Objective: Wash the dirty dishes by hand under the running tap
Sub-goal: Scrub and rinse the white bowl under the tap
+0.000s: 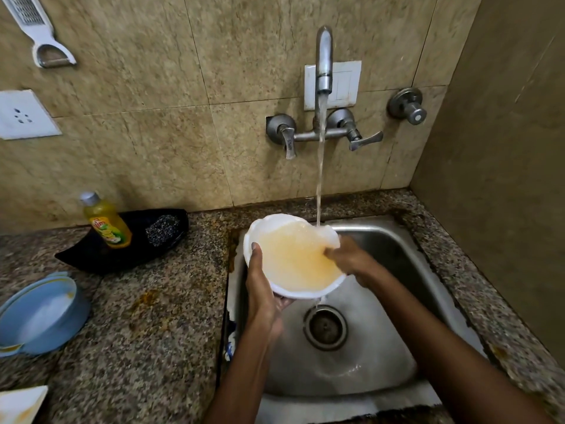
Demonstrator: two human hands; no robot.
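A white plate (pixel 276 231) with a scalloped rim, smeared yellow-orange inside, is held tilted above the steel sink (pixel 382 356). My left hand (pixel 263 289) grips its left edge, thumb on the rim and fingers underneath. My right hand (pixel 351 261) rests its fingers on the plate's inner right side, rubbing the wet surface. Water runs from the wall tap (pixel 324 62) and lands on the plate's far rim, then drips off the lower edge toward the drain (pixel 325 327).
On the granite counter left of the sink stand a black tray (pixel 91 255) with a yellow dish-soap bottle (pixel 107 223) and a steel scrubber (pixel 162 229), stacked blue bowls (pixel 42 316), and a white plate corner (pixel 21 403). A side wall rises at right.
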